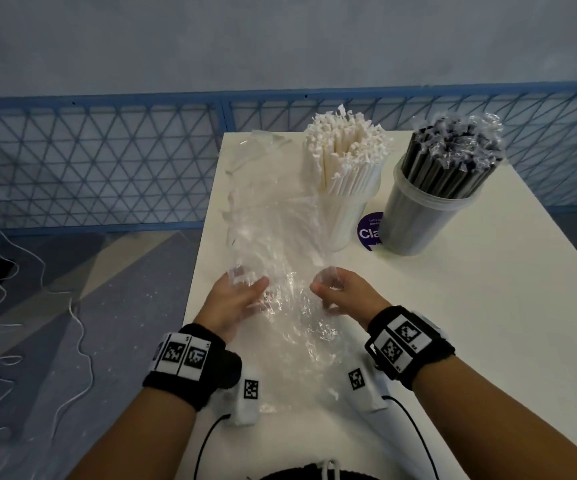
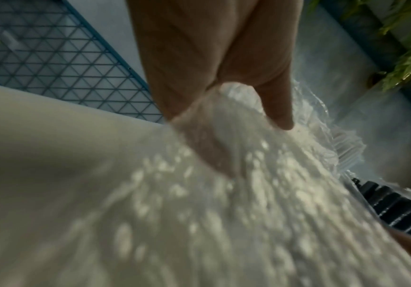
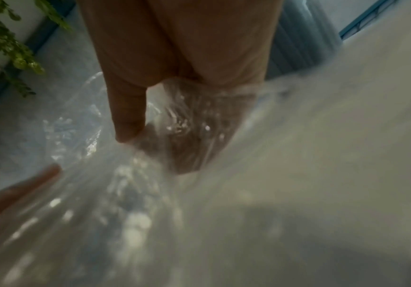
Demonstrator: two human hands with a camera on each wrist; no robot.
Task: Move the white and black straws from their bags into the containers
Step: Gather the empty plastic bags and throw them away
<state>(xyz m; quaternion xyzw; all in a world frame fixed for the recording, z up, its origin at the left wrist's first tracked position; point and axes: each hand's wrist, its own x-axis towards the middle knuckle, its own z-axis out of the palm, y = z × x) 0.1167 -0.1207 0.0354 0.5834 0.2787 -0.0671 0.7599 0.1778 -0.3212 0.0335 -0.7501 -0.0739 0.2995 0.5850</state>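
Note:
A crumpled clear plastic bag is held up over the white table; no straws show inside it. My left hand pinches its left edge and my right hand pinches its right edge. In the wrist views the thumb lies over the film and the fingers under it: left hand, right hand, bag, bag. Behind the bag, white straws stand in a clear container. To its right, black straws with loose clear wrap on top fill a second clear container.
A purple round sticker lies between the containers. A blue wire-mesh fence runs behind and left of the table. White cords lie on the floor at left. Green plants show in the wrist views.

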